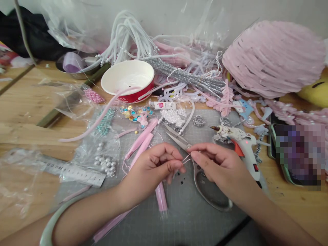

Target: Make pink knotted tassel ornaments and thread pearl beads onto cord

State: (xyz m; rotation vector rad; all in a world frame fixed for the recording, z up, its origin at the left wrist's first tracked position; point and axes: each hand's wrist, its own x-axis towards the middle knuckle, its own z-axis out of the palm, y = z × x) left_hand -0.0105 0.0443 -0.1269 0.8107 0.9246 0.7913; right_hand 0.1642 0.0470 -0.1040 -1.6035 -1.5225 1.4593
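A thin pale cord (187, 158) runs between my two hands above the grey cutting mat (179, 222). My left hand (161, 164) pinches it between thumb and fingers. From the other side, my right hand (214, 160) grips its other end with thumb and forefinger. Just beneath my right hand lie metal scissors (180, 140), their blades slightly apart and part of the handles covered. Pink strips in clear wrapping (140, 142) lie beside and under my left wrist. White pearl beads (176, 117) are heaped beyond the scissors.
On the right are a white glue gun (247, 143) and a phone (299, 155). A steel ruler (73, 171) lies left. Behind stand a red-and-white bowl (138, 94), silver pipe cleaners (184, 77) and a large pink bundle (275, 58). Bagged silver beads (109, 165) sit near the ruler.
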